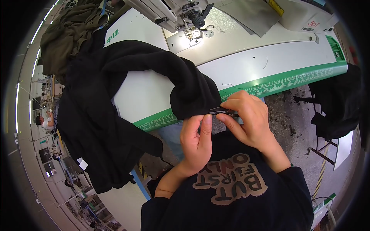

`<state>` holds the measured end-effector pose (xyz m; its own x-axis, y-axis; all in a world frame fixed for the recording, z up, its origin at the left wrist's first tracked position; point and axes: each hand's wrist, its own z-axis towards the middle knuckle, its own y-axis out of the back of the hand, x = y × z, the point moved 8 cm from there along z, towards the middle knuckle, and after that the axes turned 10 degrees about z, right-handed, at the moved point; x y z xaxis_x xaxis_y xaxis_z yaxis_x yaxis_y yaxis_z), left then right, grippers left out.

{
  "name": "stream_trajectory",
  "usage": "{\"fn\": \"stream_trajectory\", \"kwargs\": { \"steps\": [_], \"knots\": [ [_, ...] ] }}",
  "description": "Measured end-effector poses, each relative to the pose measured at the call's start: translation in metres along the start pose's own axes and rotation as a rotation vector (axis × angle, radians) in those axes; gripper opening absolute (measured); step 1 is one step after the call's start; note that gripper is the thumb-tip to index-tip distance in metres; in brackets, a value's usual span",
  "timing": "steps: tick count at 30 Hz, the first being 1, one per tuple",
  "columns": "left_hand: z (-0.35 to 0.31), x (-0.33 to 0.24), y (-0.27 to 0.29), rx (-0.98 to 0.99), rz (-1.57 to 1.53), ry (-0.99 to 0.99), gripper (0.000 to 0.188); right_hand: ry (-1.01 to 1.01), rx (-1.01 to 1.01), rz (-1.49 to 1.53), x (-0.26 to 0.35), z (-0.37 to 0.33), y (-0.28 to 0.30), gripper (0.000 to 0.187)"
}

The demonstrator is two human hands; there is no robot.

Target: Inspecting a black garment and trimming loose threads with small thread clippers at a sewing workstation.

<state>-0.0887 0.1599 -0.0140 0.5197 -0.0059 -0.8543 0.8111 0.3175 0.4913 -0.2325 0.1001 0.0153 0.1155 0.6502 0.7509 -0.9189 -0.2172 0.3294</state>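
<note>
A black garment (142, 56) lies over the white table and hangs down at the left, with one end curving to the table's front edge. My left hand (195, 140) pinches that end between thumb and fingers. In my right hand (248, 119) is a pair of small dark thread snips (230, 111), gripped between thumb and fingers. Their blades point left and meet the cloth edge beside my left thumb. Whether a thread sits between the blades I cannot make out.
A sewing machine head (185, 13) with its lit needle area stands at the back. A green ruler strip (285, 81) edges the table. Brown cloth (71, 34) is piled far left. More black cloth (339, 104) hangs on a stand at right. Scraps litter the floor (287, 123).
</note>
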Motion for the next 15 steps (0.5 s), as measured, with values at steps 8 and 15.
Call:
{"fn": "stream_trajectory", "kwargs": {
  "steps": [8, 15],
  "knots": [
    [0.003, -0.017, 0.001, 0.007, 0.092, -0.093, 0.011, -0.144, -0.08, 0.413, -0.021, -0.005, 0.004, 0.032],
    [-0.006, -0.028, 0.01, -0.13, 0.43, -0.448, 0.016, 0.029, -0.087, 0.14, -0.012, -0.002, -0.005, 0.041]
  ]
}}
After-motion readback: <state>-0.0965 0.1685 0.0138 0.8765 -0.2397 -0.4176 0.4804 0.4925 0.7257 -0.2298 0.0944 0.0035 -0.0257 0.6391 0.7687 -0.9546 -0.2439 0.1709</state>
